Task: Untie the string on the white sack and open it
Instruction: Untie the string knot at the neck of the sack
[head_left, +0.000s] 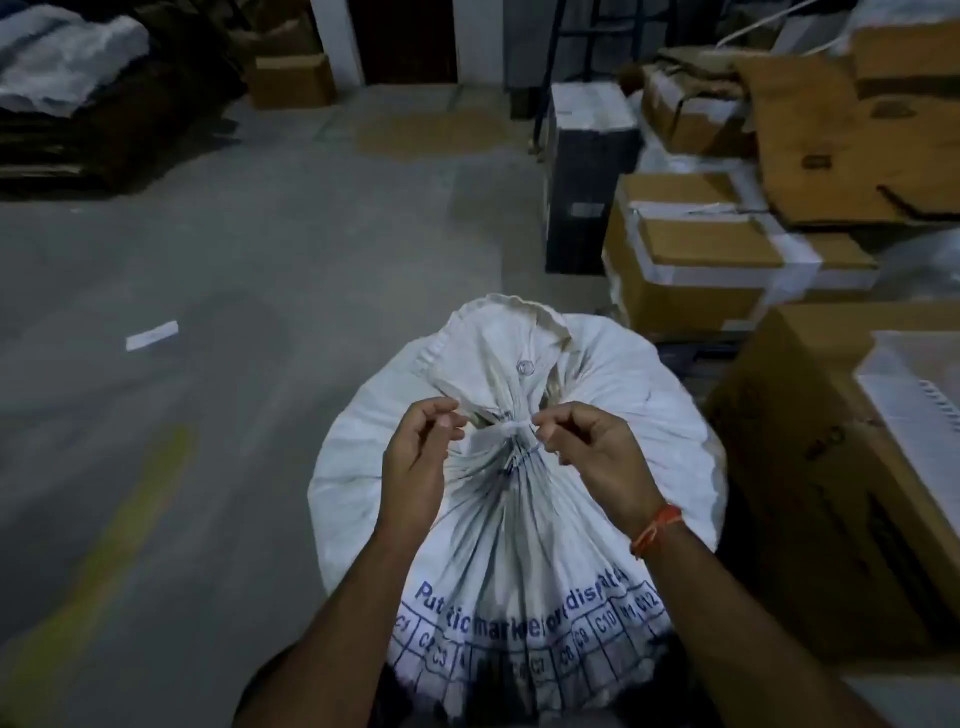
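A full white sack (519, 519) with blue print stands on the floor in front of me. Its neck is gathered and bound by a white string (506, 427), with the loose mouth flopping above the tie. My left hand (418, 457) pinches one end of the string at the left of the knot. My right hand (592, 449), with an orange thread at the wrist, pinches the string at the right of the knot. The knot still looks tight around the neck.
Stacked cardboard boxes (696, 260) line the right side, close to the sack, with a large carton (831, 467) nearest. Grey concrete floor (260, 260) spreads to the left with a yellow line and a white paper scrap (151, 335). Dark piles lie at far left.
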